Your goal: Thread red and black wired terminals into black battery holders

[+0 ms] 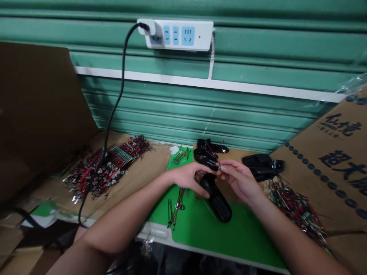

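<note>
My left hand grips a long, rounded black plastic housing, tilted over the green work surface. Beside its upper end, my right hand pinches a small wired circuit board between thumb and fingertips. A thin red wire runs up from that pinch. Just beyond my hands lie several glossy black plastic parts. Loose wired components with red and black leads rest on the green surface below my left wrist.
Bundles of wired parts lie on cardboard at left, and another wire pile sits at right. More black housings are behind my right hand. A black cable hangs from the power strip. Cardboard boxes flank the space.
</note>
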`<act>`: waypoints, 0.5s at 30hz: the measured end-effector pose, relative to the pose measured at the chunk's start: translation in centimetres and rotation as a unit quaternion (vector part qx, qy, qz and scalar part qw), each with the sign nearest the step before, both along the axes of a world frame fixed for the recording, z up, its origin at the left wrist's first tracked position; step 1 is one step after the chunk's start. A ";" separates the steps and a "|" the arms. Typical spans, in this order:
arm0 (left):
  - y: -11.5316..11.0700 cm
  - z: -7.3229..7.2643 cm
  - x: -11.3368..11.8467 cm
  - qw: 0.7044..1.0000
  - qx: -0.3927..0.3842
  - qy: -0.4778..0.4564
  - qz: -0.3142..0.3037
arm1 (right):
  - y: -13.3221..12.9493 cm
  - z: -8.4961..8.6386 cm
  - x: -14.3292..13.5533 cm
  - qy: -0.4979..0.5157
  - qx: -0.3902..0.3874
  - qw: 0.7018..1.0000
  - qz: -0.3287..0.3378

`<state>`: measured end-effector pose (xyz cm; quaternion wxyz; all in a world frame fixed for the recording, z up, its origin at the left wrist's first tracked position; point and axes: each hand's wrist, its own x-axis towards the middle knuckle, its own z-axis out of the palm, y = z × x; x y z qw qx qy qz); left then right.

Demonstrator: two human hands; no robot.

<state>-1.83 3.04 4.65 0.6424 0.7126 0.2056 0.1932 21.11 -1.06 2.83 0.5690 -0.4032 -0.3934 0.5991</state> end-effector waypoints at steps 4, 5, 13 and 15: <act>0.4 -0.6 0.8 0.989 -0.101 -0.059 0.092 | 0.2 0.2 0.4 0.001 0.015 1.000 -0.013; 0.6 -1.0 1.1 0.981 -0.132 -0.065 0.125 | 0.3 0.2 0.4 0.001 0.018 1.000 -0.016; 0.7 -2.6 2.5 0.905 -0.282 -0.111 0.297 | 0.4 0.1 0.3 0.006 0.041 0.999 -0.029; 0.7 -2.7 2.7 0.903 -0.277 -0.102 0.311 | 0.4 0.0 0.3 -0.008 0.052 0.998 -0.020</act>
